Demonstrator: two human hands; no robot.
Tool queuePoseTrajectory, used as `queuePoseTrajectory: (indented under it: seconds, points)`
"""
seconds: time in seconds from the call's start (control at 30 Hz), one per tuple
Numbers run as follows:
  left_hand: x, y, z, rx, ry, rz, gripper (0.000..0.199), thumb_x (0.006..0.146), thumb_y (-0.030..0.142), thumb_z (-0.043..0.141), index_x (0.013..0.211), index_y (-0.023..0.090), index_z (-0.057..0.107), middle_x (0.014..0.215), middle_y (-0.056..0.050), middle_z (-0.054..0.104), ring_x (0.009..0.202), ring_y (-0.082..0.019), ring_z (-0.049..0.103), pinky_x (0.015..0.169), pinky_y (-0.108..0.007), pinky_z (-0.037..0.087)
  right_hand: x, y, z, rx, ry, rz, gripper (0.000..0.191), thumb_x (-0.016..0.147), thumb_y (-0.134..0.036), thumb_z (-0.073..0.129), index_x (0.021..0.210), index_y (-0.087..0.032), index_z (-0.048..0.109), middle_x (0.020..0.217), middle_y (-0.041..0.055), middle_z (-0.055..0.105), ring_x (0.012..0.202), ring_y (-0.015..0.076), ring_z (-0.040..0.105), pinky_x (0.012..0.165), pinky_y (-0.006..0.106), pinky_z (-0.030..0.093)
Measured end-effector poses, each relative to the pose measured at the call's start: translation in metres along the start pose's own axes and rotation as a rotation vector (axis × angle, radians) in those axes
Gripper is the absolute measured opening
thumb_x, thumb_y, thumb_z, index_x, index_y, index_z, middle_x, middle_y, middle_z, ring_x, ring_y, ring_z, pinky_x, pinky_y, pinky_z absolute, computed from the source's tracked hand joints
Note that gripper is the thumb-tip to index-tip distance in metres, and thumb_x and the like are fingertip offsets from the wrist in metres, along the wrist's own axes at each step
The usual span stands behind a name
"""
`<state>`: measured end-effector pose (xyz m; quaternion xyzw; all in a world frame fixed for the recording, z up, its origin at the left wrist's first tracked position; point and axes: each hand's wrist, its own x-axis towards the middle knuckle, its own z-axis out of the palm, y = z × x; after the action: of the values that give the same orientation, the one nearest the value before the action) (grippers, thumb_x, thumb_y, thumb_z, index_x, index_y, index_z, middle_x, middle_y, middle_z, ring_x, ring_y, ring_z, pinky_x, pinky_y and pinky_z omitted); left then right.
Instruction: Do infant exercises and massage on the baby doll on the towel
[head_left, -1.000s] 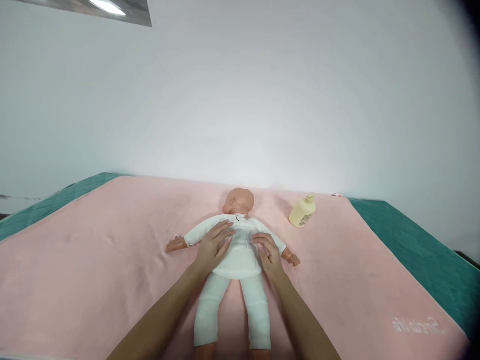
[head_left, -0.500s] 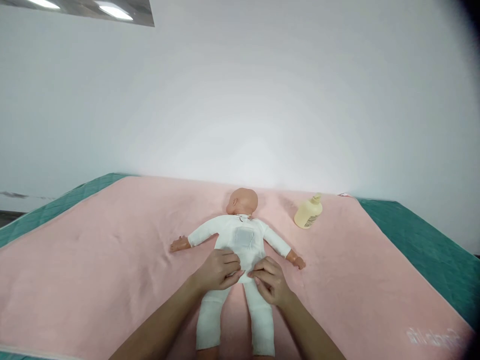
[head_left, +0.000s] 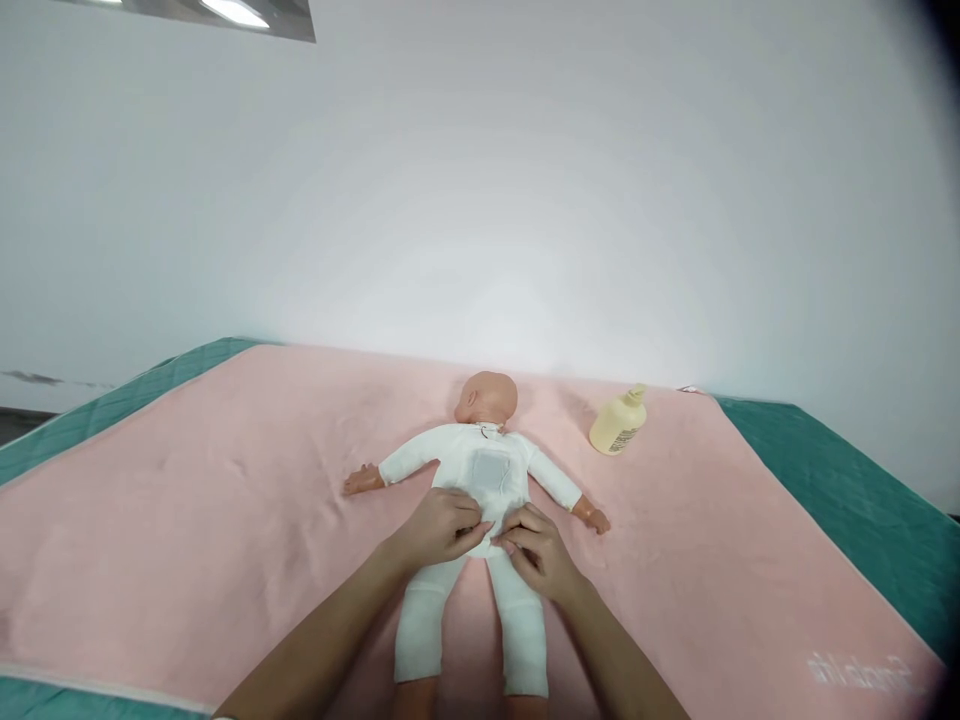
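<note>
A baby doll [head_left: 491,508] lies face down with its head away from me, arms spread and legs toward me. Its trunk and limbs are white cloth; the head, hands and lower legs are tan. On its upper back is a grey square patch [head_left: 490,470]. My left hand [head_left: 444,527] rests on the left of the doll's lower back, fingers curled and thumb pressed in toward them. Opposite it, my right hand [head_left: 541,552] pinches at the cloth on the right side. The two sets of fingertips nearly meet; the cloth between finger and thumb is mostly hidden.
A yellow pump bottle [head_left: 618,423] stands beyond the doll's right arm. Under everything lies a pink sheet [head_left: 225,520] over a green quilted pad [head_left: 847,490]. A pale wall [head_left: 495,180] rises behind the far edge.
Both hands have shifted very slightly up the doll's lower back, still with fingers closed. The whole view has tilted a little; doll and bottle keep their places.
</note>
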<state>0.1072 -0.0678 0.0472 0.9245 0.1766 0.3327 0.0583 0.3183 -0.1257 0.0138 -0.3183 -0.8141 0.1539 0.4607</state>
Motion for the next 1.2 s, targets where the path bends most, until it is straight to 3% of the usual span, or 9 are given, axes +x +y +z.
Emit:
queuePoseTrajectory:
  seconds: [0.2, 0.3, 0.4, 0.57, 0.7, 1.07, 1.2]
  points:
    - [0.0, -0.001, -0.005, -0.065, 0.145, 0.065, 0.027, 0.094, 0.019, 0.046, 0.072, 0.019, 0.061, 0.066, -0.003, 0.065, 0.062, -0.014, 0.058, 0.059, -0.028, 0.047, -0.001, -0.001, -0.001, -0.054, 0.141, -0.074, 0.027, 0.094, -0.019, 0.048, 0.111, -0.026, 0.068, 0.093, 0.0064, 0.067, 0.084, 0.021, 0.06, 0.073, 0.039, 0.051]
    - [0.002, -0.001, -0.01, -0.094, 0.186, 0.049, 0.023, 0.094, 0.019, 0.047, 0.08, 0.019, 0.065, 0.077, -0.005, 0.071, 0.074, -0.016, 0.062, 0.069, -0.031, 0.051, -0.001, 0.001, -0.002, -0.075, 0.144, -0.057, 0.032, 0.095, -0.019, 0.047, 0.12, -0.027, 0.064, 0.106, 0.0079, 0.067, 0.097, 0.0232, 0.061, 0.083, 0.044, 0.051]
    - [0.004, -0.001, -0.011, -0.122, 0.167, 0.018, 0.023, 0.094, 0.02, 0.048, 0.082, 0.019, 0.067, 0.079, -0.005, 0.072, 0.077, -0.017, 0.063, 0.072, -0.031, 0.052, -0.002, 0.003, -0.002, -0.093, 0.113, -0.035, 0.033, 0.095, -0.019, 0.047, 0.123, -0.027, 0.063, 0.11, 0.0081, 0.066, 0.103, 0.0237, 0.06, 0.088, 0.045, 0.05]
    - [0.005, -0.003, -0.009, -0.149, 0.039, -0.112, 0.032, 0.097, 0.027, 0.044, 0.078, 0.019, 0.069, 0.078, -0.006, 0.072, 0.075, -0.017, 0.063, 0.071, -0.032, 0.052, -0.002, 0.005, 0.0, -0.085, 0.073, 0.021, 0.028, 0.096, -0.02, 0.047, 0.115, -0.027, 0.067, 0.105, 0.0071, 0.068, 0.099, 0.0228, 0.061, 0.085, 0.043, 0.05]
    - [0.005, -0.003, -0.007, -0.161, 0.008, -0.143, 0.036, 0.099, 0.028, 0.042, 0.076, 0.018, 0.068, 0.072, -0.005, 0.07, 0.071, -0.017, 0.062, 0.069, -0.031, 0.05, 0.0, 0.006, 0.001, -0.061, 0.075, 0.039, 0.027, 0.096, -0.019, 0.048, 0.112, -0.026, 0.069, 0.103, 0.0063, 0.069, 0.096, 0.0216, 0.061, 0.084, 0.042, 0.05]
    - [0.004, -0.007, -0.005, -0.198, 0.04, -0.148, 0.032, 0.098, 0.026, 0.047, 0.074, 0.018, 0.067, 0.073, -0.003, 0.07, 0.071, -0.016, 0.062, 0.068, -0.029, 0.048, 0.002, 0.004, 0.001, -0.045, 0.105, 0.061, 0.029, 0.098, -0.023, 0.046, 0.114, -0.029, 0.07, 0.101, 0.0058, 0.069, 0.096, 0.0216, 0.061, 0.085, 0.042, 0.049]
    - [0.004, -0.006, -0.006, -0.241, 0.13, -0.09, 0.026, 0.096, 0.023, 0.048, 0.08, 0.019, 0.067, 0.079, -0.004, 0.072, 0.074, -0.016, 0.063, 0.069, -0.03, 0.05, 0.0, 0.005, 0.002, -0.047, 0.153, 0.06, 0.029, 0.098, -0.023, 0.046, 0.114, -0.028, 0.069, 0.105, 0.0067, 0.066, 0.1, 0.0224, 0.059, 0.086, 0.042, 0.049]
